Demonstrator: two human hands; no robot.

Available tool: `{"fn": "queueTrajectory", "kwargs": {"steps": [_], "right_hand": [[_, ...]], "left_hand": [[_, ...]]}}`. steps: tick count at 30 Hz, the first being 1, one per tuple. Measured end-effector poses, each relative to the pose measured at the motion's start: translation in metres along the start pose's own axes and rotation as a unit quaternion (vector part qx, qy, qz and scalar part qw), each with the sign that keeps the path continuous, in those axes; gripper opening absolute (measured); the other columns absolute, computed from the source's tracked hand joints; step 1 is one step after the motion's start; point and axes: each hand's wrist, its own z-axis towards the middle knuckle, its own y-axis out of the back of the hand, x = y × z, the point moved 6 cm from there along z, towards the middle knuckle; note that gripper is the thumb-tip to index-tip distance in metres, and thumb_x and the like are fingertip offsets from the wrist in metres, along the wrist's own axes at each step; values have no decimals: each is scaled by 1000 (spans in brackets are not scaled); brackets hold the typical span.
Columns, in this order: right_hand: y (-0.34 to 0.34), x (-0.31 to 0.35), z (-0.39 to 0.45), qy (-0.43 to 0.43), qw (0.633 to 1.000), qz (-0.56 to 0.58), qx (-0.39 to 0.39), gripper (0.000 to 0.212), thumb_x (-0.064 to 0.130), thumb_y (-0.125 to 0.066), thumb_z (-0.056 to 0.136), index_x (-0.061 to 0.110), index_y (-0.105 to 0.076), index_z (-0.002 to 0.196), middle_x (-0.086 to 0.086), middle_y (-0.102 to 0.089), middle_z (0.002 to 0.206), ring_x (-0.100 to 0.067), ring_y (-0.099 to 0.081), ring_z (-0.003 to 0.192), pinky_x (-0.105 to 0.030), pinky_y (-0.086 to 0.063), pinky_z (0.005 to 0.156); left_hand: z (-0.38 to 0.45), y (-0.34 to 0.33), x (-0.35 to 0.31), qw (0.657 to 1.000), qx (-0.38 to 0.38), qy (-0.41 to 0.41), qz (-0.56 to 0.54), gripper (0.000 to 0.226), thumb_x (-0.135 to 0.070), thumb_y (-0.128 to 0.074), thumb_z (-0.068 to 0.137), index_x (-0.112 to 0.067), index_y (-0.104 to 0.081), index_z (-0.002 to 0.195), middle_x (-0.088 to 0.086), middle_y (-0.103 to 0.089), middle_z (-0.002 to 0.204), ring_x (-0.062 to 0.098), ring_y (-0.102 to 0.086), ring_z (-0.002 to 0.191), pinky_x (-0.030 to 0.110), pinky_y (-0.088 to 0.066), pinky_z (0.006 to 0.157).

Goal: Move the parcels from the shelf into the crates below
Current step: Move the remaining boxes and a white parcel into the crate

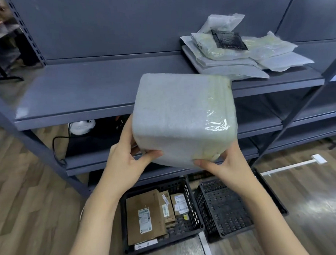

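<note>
A large box-shaped parcel (182, 115) wrapped in white foam and clear tape hangs in the air in front of the grey shelf (76, 96). My left hand (124, 157) grips its lower left corner, thumb on the near face. My right hand (223, 163) holds its lower right corner the same way. On the floor below stand two black crates: the left crate (191, 206) holds several cardboard parcels (145, 216), and the right crate (223, 207) shows only its perforated bottom. A pile of flat white mailers (233, 58) and a black pouch (229, 39) lies on the shelf at the back right.
Lower shelf boards (268, 123) run beneath the top one, with a white device and a black cable (81, 126) on the left. Slanted grey uprights (296, 111) stand on the right. A white strip (290, 167) lies on the wooden floor.
</note>
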Motion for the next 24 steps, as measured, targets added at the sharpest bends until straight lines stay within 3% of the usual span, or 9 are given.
{"fn": "queueTrajectory", "kwargs": {"steps": [2, 4, 6, 11, 13, 15, 18, 21, 24], "right_hand": [[6, -7, 8, -17, 998, -29, 59, 108, 33, -90, 61, 30, -24, 147, 12, -43, 141, -1, -47, 124, -18, -46, 97], [12, -15, 13, -51, 989, -77, 111, 129, 49, -91, 52, 21, -15, 152, 5, -37, 148, -14, -38, 135, -43, -41, 107], [19, -21, 18, -60, 984, -100, 138, 138, 57, -90, 47, 19, -11, 152, 2, -32, 152, -20, -32, 139, -52, -36, 108], [33, -12, 25, -29, 987, -106, 114, 125, 58, -88, 47, 18, -26, 148, 4, -44, 143, -14, -43, 131, -44, -42, 105], [35, -10, 24, -28, 988, -109, 101, 131, 60, -88, 45, 23, -19, 150, 7, -37, 147, -14, -37, 136, -47, -39, 107], [37, -7, 22, -13, 990, -112, 83, 137, 55, -90, 43, 36, -5, 150, 13, -22, 152, -14, -25, 141, -48, -33, 111], [32, 7, 17, 22, 990, -111, 80, 127, 46, -84, 46, 62, 7, 134, 25, -8, 148, -9, -13, 142, -46, -29, 113], [30, 14, 16, 24, 990, -107, 90, 120, 53, -81, 45, 62, 3, 131, 26, -9, 146, -8, -16, 139, -45, -30, 112], [34, 17, 17, 11, 982, -163, 97, 122, 57, -75, 42, 57, 3, 135, 36, -9, 129, -3, -16, 122, -39, -29, 102]], "left_hand": [[-1, -4, -1, 1000, 2, 0, 3, 77, -9, -76, 74, -50, -34, 122, -48, -55, 95, -23, -52, 97, -3, -40, 74], [0, -10, -1, 1000, 13, 3, 0, 71, -9, -75, 74, -52, -37, 115, -45, -57, 94, -20, -54, 97, -1, -41, 76], [2, -15, -3, 1000, 21, 6, -3, 65, -11, -75, 73, -52, -40, 110, -42, -59, 93, -17, -56, 97, 1, -43, 77], [6, -25, -13, 999, 35, 8, -31, 65, -26, -74, 65, -51, -42, 116, -36, -60, 102, -10, -57, 104, 11, -48, 87], [6, -25, -14, 999, 37, 8, -36, 73, -28, -76, 61, -63, -41, 116, -35, -58, 109, -7, -55, 110, 16, -48, 90], [5, -19, -18, 999, 32, 8, -29, 78, -33, -84, 57, -68, -41, 111, -36, -55, 113, -9, -53, 111, 14, -48, 89], [6, -10, -26, 1000, 25, -7, 11, 88, -42, -89, 54, -53, -36, 124, -43, -49, 114, -18, -46, 110, 0, -41, 82], [6, -4, -27, 1000, 9, 15, 13, 107, -36, -81, 51, -57, -12, 130, -55, -37, 113, -29, -37, 110, -5, -35, 81], [4, -7, -24, 999, 20, 22, 45, 103, -40, -80, 51, -61, -17, 129, -53, -30, 125, -25, -29, 121, 1, -34, 90]]}}
